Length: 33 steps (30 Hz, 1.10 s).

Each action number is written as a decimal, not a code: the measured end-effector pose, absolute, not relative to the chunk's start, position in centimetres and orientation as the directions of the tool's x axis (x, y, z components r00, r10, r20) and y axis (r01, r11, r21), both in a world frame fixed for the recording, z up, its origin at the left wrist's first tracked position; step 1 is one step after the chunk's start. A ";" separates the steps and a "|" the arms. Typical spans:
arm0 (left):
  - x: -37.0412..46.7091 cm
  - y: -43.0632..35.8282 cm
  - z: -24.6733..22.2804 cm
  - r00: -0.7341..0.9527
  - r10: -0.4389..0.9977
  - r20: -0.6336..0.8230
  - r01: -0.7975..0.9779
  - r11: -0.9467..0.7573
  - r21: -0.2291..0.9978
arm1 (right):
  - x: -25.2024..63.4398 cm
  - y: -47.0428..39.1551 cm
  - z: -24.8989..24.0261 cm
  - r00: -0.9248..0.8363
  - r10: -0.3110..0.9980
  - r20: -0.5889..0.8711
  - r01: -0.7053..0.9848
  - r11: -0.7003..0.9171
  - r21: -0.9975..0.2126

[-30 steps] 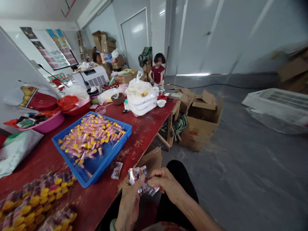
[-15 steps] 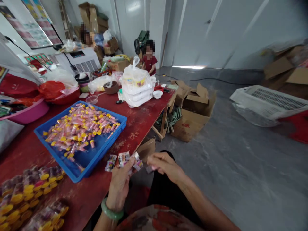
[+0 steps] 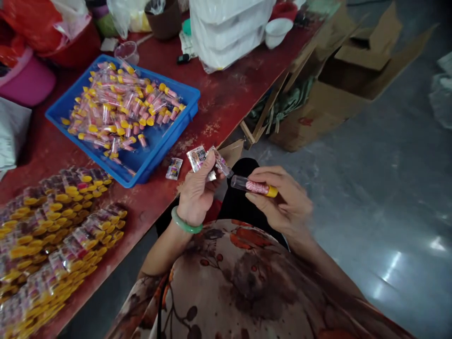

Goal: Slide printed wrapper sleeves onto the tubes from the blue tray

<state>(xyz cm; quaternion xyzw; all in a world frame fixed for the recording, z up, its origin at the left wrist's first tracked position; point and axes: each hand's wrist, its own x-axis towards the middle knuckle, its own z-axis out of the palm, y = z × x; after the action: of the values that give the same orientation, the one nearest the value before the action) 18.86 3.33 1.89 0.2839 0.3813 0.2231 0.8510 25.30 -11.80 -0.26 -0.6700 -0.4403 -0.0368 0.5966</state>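
My left hand (image 3: 197, 193), with a green bangle at the wrist, pinches several small printed packets (image 3: 197, 158) over the table's edge. Between the thumb and fingers of my right hand (image 3: 282, 197) lies a clear tube (image 3: 257, 186) with pink filling and a yellow cap. Its clear end points left, close to the packets. One loose packet (image 3: 174, 168) rests on the red table (image 3: 208, 117). Left of it, a blue tray (image 3: 141, 176) holds a heap of similar yellow-capped tubes (image 3: 109, 108).
Rows of yellow-capped tubes (image 3: 70, 226) cover the table's near left. Along the back are a pink tub (image 3: 28, 84), white stacked boxes in plastic (image 3: 229, 37) and a white bowl (image 3: 278, 32). An open cardboard box (image 3: 318, 113) stands on the floor beyond the table.
The view has tilted downward. My right hand has turned and moved away from my left hand, and the yellow-capped tube now shows clearly in it. My left hand still holds packets.
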 end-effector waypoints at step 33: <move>18.0 2.1 1.5 0.753 0.529 -0.392 0.024 0.573 0.819 | 26.8 -10.2 -1.5 0.545 0.756 -0.361 -0.536 -0.017 -0.844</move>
<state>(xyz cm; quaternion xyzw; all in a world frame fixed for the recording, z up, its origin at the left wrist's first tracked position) 17.97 2.13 1.46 0.4363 0.3166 0.1524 0.8284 26.77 -10.25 -1.50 -0.5400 -0.1023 0.4657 0.6936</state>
